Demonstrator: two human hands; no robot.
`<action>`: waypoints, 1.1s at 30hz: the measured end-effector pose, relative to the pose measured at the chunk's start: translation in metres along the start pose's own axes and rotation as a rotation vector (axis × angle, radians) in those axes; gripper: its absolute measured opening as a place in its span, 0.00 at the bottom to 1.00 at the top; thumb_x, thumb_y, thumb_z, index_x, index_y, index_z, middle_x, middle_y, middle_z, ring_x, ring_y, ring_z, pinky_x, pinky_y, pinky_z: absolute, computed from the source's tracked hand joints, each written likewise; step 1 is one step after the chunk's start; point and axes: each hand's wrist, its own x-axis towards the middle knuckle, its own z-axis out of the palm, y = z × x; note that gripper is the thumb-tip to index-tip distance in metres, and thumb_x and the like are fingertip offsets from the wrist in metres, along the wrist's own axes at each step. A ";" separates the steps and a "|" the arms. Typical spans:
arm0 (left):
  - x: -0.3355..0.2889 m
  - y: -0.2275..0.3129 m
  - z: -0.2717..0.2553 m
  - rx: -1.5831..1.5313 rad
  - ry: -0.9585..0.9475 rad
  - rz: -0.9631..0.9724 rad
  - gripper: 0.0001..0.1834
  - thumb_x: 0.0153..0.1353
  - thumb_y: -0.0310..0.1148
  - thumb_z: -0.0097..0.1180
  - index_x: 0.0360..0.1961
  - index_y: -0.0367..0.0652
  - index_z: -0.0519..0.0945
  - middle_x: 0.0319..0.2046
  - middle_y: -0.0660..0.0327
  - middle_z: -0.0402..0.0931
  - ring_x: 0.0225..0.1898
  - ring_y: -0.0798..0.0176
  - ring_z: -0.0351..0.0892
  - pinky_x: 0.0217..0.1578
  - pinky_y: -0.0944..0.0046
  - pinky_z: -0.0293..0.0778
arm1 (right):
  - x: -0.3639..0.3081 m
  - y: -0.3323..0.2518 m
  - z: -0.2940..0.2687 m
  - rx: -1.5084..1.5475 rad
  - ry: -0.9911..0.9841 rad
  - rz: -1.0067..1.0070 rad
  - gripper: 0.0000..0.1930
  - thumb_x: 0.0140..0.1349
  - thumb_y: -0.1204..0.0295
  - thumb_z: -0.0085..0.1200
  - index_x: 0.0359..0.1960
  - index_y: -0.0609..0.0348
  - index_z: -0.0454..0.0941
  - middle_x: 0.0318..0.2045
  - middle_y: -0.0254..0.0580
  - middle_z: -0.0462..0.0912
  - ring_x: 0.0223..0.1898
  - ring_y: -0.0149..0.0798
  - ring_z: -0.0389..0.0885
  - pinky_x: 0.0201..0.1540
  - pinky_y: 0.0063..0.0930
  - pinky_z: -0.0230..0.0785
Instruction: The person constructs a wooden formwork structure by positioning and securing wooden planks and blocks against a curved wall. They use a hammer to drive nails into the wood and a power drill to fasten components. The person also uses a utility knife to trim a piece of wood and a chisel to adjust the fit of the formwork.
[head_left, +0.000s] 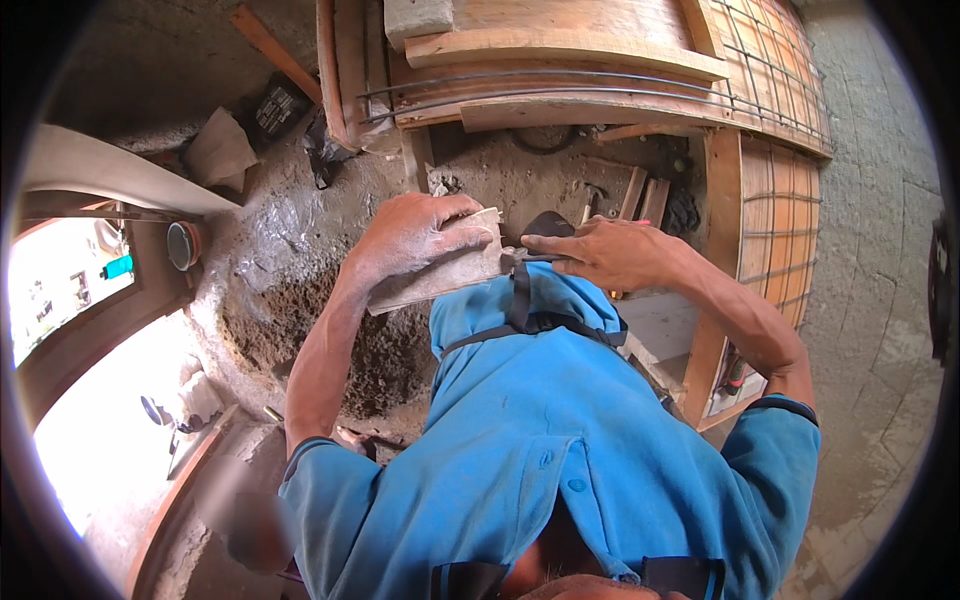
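My left hand (425,235) is closed round a flat, mortar-smeared wooden board (445,275), thumb across its face and fingers over its upper edge. The board is tilted in front of my waist, its right end near my right hand (610,250). That hand is closed on a dark, flat-bladed tool that looks like a trowel (548,226), its index finger stretched along it toward the board. My right palm hides the handle. Below and left of the board lies a heap of damp, grainy sand or mortar (345,345).
Wooden formwork (560,50) with steel bars and mesh (775,230) runs along the far and right sides. A hammer (588,203) and wood offcuts (640,192) lie beyond my right hand. At the left are a bucket (183,245), a torn paper bag (222,148) and a bright opening.
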 end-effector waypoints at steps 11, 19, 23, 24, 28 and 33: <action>0.002 -0.027 0.002 -0.558 -0.011 0.139 0.21 0.60 0.48 0.69 0.48 0.46 0.87 0.43 0.62 0.87 0.43 0.60 0.86 0.47 0.61 0.77 | 0.027 0.034 0.015 0.223 0.199 -0.307 0.15 0.66 0.62 0.59 0.45 0.60 0.78 0.36 0.54 0.82 0.38 0.58 0.83 0.42 0.48 0.74; 0.010 -0.027 0.010 -0.886 0.283 -0.140 0.19 0.60 0.47 0.70 0.44 0.44 0.87 0.40 0.62 0.86 0.42 0.65 0.84 0.45 0.63 0.78 | 0.037 0.035 -0.026 0.138 0.403 -0.216 0.06 0.59 0.75 0.58 0.36 0.61 0.75 0.35 0.49 0.81 0.33 0.55 0.83 0.33 0.45 0.72; -0.030 -0.046 -0.018 0.259 0.320 -0.665 0.21 0.67 0.51 0.61 0.43 0.41 0.81 0.33 0.49 0.86 0.35 0.56 0.86 0.36 0.53 0.78 | 0.005 0.096 -0.040 -0.406 0.088 0.264 0.16 0.66 0.69 0.53 0.55 0.56 0.76 0.44 0.54 0.82 0.39 0.58 0.86 0.39 0.48 0.78; -0.033 -0.050 -0.009 0.114 0.418 -0.648 0.21 0.68 0.51 0.61 0.43 0.41 0.80 0.32 0.49 0.85 0.35 0.56 0.86 0.36 0.52 0.78 | 0.003 0.104 -0.039 -0.315 0.083 0.236 0.18 0.68 0.69 0.52 0.58 0.55 0.75 0.46 0.56 0.81 0.40 0.57 0.86 0.41 0.48 0.78; -0.033 -0.071 0.035 -0.622 0.663 -0.630 0.21 0.70 0.45 0.61 0.47 0.36 0.76 0.35 0.55 0.82 0.39 0.62 0.84 0.37 0.56 0.79 | 0.020 0.125 -0.019 0.112 -0.004 0.218 0.23 0.75 0.63 0.45 0.70 0.49 0.66 0.59 0.62 0.72 0.54 0.61 0.81 0.58 0.50 0.73; -0.026 -0.046 0.059 -1.232 0.908 -0.665 0.23 0.71 0.42 0.60 0.56 0.36 0.73 0.45 0.58 0.80 0.42 0.64 0.84 0.43 0.59 0.82 | 0.041 0.151 -0.001 0.425 -0.176 -0.128 0.27 0.79 0.58 0.39 0.74 0.53 0.61 0.68 0.57 0.68 0.71 0.56 0.64 0.74 0.41 0.54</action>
